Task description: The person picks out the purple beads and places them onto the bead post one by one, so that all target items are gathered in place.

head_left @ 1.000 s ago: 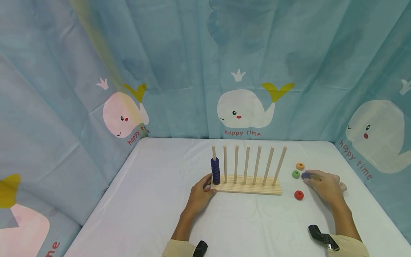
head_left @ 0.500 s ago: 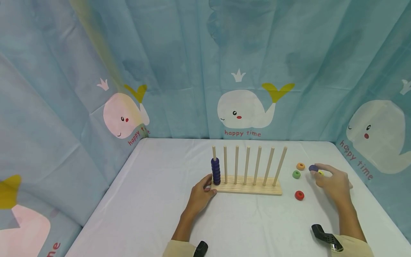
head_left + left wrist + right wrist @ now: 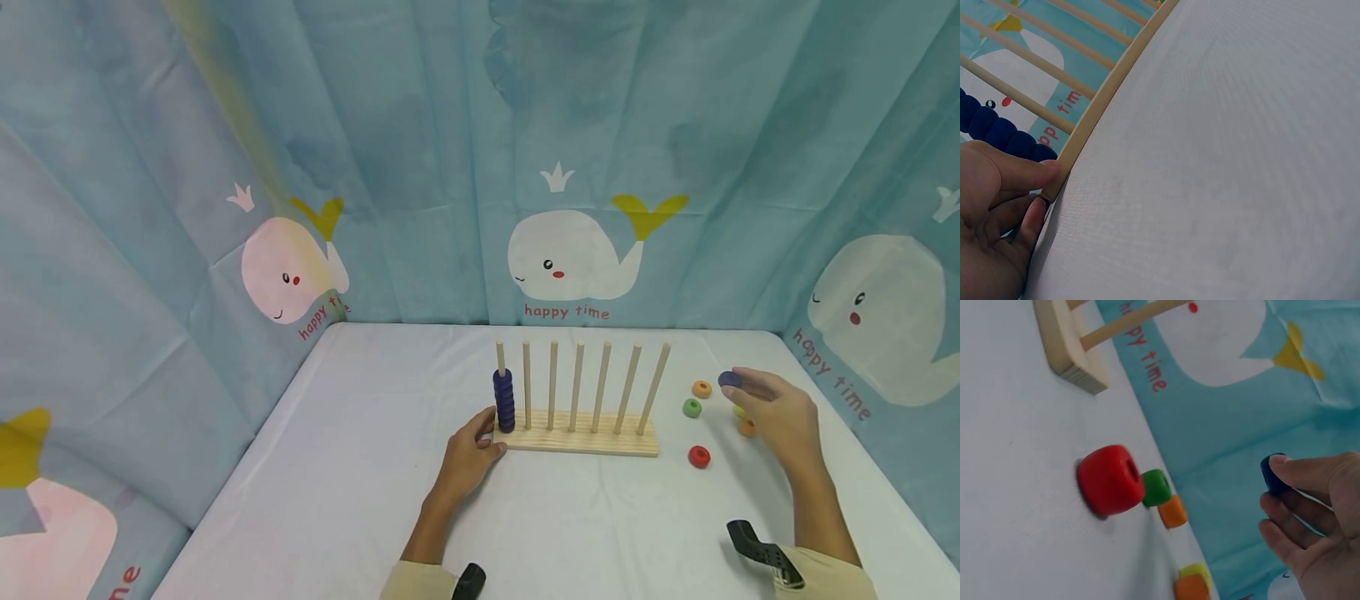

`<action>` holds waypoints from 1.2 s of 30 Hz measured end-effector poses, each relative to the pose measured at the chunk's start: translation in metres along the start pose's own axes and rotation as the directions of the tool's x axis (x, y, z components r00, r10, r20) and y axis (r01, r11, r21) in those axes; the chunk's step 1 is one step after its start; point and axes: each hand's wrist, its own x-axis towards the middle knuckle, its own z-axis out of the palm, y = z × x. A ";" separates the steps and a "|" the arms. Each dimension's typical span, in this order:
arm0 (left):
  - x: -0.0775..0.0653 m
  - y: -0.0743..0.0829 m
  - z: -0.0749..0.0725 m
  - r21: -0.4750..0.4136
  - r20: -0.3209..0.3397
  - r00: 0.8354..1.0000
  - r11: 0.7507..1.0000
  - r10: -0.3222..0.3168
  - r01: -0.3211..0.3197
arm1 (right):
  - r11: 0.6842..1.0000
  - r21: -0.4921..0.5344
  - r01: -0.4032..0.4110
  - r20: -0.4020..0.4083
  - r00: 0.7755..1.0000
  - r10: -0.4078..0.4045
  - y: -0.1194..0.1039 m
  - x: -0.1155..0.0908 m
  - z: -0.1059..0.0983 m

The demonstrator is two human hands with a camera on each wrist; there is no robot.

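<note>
A wooden peg rack (image 3: 577, 442) stands on the white table, with several upright pegs. Dark blue beads (image 3: 504, 400) are stacked on its leftmost peg; the other pegs are bare. My left hand (image 3: 467, 458) grips the left end of the base, thumb in front, as the left wrist view also shows. My right hand (image 3: 780, 417) pinches a blue bead (image 3: 1274, 475) between thumb and fingers, raised above the table at the right. Below and left of that hand lie a green bead (image 3: 692, 407), an orange bead (image 3: 702, 389) and a red bead (image 3: 699, 457).
Under the right hand a yellow bead (image 3: 1195, 572) and another orange bead (image 3: 1191, 589) lie close together, partly covered in the head view. A blue whale-print curtain (image 3: 420, 167) hangs behind the table and along its sides.
My right hand has lifted the blue bead off the table, moving up and slightly right, which uncovers the yellow and second orange beads. The left hand and rack have stayed put.
</note>
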 end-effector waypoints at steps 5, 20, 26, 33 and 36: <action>0.000 -0.001 0.000 0.003 0.000 1.000 1.000 -0.008 0.008 | 0.999 -0.002 0.034 0.006 0.999 -0.034 -0.010 -0.001 -0.003; 0.000 -0.001 -0.001 0.003 0.004 1.000 1.000 -0.003 0.003 | 0.987 0.041 0.157 -0.064 0.986 -0.154 -0.052 -0.013 -0.012; 0.000 -0.001 0.000 0.002 0.003 1.000 1.000 -0.004 0.004 | 0.966 0.069 0.251 -0.088 0.966 -0.244 -0.066 -0.018 -0.014; 0.002 -0.001 0.000 0.003 0.002 1.000 1.000 0.005 -0.005 | 0.935 0.117 0.335 -0.130 0.938 -0.321 -0.082 -0.019 -0.014; 0.001 0.000 0.000 0.005 0.001 1.000 1.000 -0.001 0.001 | 0.924 0.115 0.364 -0.147 0.926 -0.347 -0.090 -0.020 -0.014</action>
